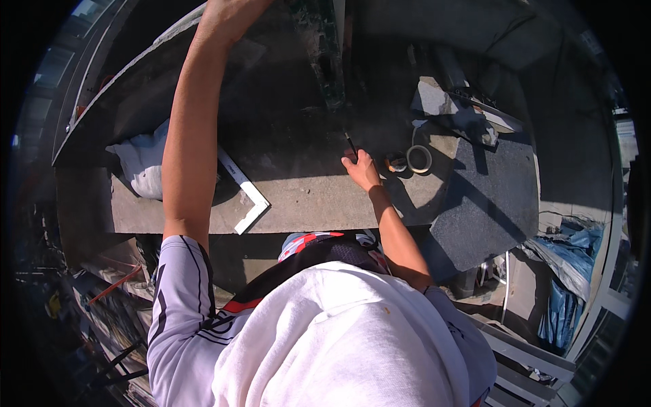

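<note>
My right hand (364,171) is closed round a thin dark pen-like stick (350,142), whose pale tip points away from me over the shaded work surface. Far off at the top edge, my left hand (234,17) is partly cut off and its fingers are out of sight. Just right of the right hand sit a small orange and black item (395,163) and a roll of tape (420,171). A white L-shaped square (254,211) lies near the front edge, beside my left forearm. Beyond the stick, a worn dark green bar (324,64) reaches toward me.
A whitish sack (144,166) lies left of my left forearm. At the right are a dark grey slab (488,197) and broken pale pieces (434,98). Blue plastic sheeting (563,305) is bunched at the far right. The work surface's front edge (305,230) runs before my body.
</note>
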`<action>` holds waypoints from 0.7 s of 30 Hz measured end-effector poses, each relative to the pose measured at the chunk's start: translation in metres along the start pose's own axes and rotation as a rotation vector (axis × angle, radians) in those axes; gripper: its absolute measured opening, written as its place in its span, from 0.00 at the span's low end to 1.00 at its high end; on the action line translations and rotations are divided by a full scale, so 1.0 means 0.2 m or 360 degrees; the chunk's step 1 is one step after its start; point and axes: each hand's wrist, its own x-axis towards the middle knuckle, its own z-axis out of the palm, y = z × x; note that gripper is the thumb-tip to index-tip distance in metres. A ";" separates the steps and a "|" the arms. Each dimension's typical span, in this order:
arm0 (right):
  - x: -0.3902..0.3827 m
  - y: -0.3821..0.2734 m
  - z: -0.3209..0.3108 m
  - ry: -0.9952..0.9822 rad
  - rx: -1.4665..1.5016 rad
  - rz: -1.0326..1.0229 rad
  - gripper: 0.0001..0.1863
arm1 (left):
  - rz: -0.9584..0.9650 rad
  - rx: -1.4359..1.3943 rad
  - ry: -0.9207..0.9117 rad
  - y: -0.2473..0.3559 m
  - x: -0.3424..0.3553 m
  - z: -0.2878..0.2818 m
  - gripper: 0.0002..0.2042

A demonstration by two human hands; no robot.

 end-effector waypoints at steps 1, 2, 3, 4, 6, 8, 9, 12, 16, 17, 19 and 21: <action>0.02 0.00 0.02 0.0021 0.0067 0.0030 0.22 | 0.0019 0.0045 -0.0029 -0.01 0.00 0.01 0.27; 0.04 0.01 0.03 -0.0026 0.0057 0.0082 0.21 | 0.0022 0.0033 -0.0036 -0.04 -0.01 0.02 0.27; 0.07 0.02 0.05 -0.0061 0.0059 0.0139 0.21 | 0.0035 0.0021 -0.0058 -0.08 -0.01 0.02 0.26; 0.10 0.05 0.07 -0.0092 0.0059 0.0200 0.20 | 0.0049 0.0004 -0.0082 -0.11 -0.01 0.04 0.26; 0.18 0.17 0.17 0.0309 0.0209 -0.0127 0.17 | -0.0058 0.0021 -0.0076 -0.10 -0.02 0.08 0.26; 0.25 0.16 0.26 0.0312 0.0539 -0.0086 0.15 | -0.0087 0.0068 -0.0059 -0.08 -0.06 0.03 0.26; 0.28 0.12 0.27 0.0148 0.0783 0.0161 0.14 | -0.0052 0.0064 -0.0085 -0.11 -0.06 0.00 0.26; 0.33 0.03 0.25 0.0100 0.1397 0.0457 0.15 | -0.0092 0.0136 -0.0082 -0.09 -0.03 0.08 0.26; 0.48 -0.05 0.38 0.0022 0.1801 0.0660 0.16 | 0.0078 0.0256 -0.0040 -0.14 0.01 -0.08 0.26; 0.50 -0.06 0.40 0.0001 0.1886 0.0702 0.17 | 0.0085 0.0333 -0.0039 -0.16 0.03 -0.10 0.26; 0.51 -0.15 0.41 -0.0048 0.2102 0.0675 0.20 | 0.0145 0.0214 0.0040 -0.21 0.00 -0.09 0.28; 0.51 -0.20 0.43 -0.0058 0.2357 0.0656 0.20 | 0.0195 0.0106 0.0033 -0.23 -0.01 -0.10 0.30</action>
